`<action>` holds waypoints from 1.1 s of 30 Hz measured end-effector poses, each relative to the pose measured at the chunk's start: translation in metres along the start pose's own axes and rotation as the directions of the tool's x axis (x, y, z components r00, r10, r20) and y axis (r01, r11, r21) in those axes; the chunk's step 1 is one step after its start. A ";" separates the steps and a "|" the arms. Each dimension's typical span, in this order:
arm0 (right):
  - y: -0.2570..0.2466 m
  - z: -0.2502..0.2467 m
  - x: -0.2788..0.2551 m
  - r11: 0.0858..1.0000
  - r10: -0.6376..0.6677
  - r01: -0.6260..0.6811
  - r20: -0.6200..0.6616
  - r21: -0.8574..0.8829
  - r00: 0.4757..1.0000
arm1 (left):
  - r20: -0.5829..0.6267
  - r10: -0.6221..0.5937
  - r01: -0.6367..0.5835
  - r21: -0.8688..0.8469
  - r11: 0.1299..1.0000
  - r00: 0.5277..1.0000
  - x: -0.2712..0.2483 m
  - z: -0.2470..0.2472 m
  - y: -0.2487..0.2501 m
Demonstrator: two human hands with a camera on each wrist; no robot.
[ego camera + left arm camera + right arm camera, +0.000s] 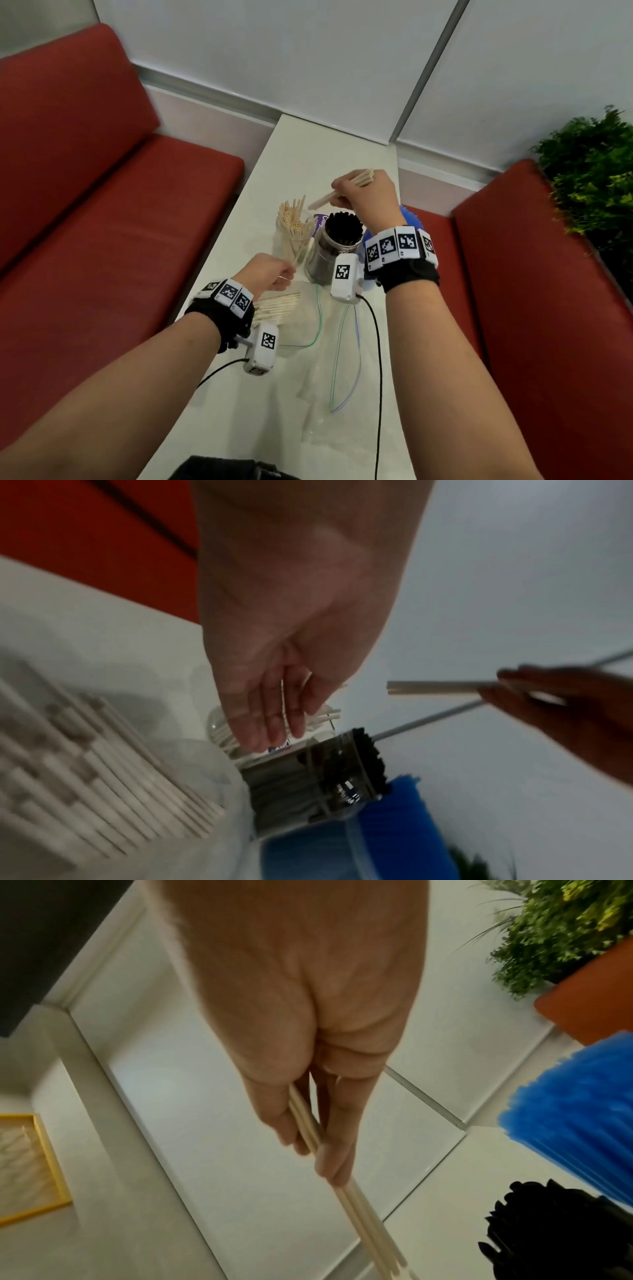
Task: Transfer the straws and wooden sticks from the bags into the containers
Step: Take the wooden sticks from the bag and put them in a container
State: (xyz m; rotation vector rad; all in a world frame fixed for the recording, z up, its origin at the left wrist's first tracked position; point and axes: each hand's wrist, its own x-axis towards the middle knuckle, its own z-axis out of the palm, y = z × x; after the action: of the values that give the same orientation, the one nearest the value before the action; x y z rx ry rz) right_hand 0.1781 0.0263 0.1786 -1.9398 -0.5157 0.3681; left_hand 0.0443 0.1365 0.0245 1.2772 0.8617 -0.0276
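The pale straws point(352, 188) are thin, cream-coloured tubes — a small bunch of them sits in the right hand point(368, 197), above and behind the jars, ends sticking out on both sides of the grip. More of the same stand loosely fanned in a clear jar point(294, 236) on the white bench point(308, 147), and a stack lies flat inside a clear bag point(294, 318) by the left wrist. Just beside the clear jar, a second jar point(334, 253) is packed with black straws. Blue straws point(575, 1110) rise close beside the black ones.

The blue straws are mostly hidden behind the right wrist in the head view, and their container cannot be made out. The left wrist view is blurred. A second bag point(339, 383) nearer the body looks flat, its contents unclear.

The right-hand fingers point(337, 1153) are together with the thumb, clamped on the bunch. The left hand point(267, 272) hovers low beside the clear jar; its fingers point(263, 723) hang relaxed and slightly apart — whether they pinch one thin stick I cannot tell.
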 end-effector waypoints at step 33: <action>0.117 0.131 0.065 0.734 -0.220 0.268 0.155 -0.624 0.963 | 0.151 0.043 -0.150 0.988 -0.032 0.988 0.062 0.027 -0.078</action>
State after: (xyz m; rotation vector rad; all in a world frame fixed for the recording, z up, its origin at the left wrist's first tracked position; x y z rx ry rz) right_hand 0.1935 0.1196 0.0171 -2.4794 -1.0411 0.0823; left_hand 0.0661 0.1151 -0.0740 2.7790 0.5747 -0.7650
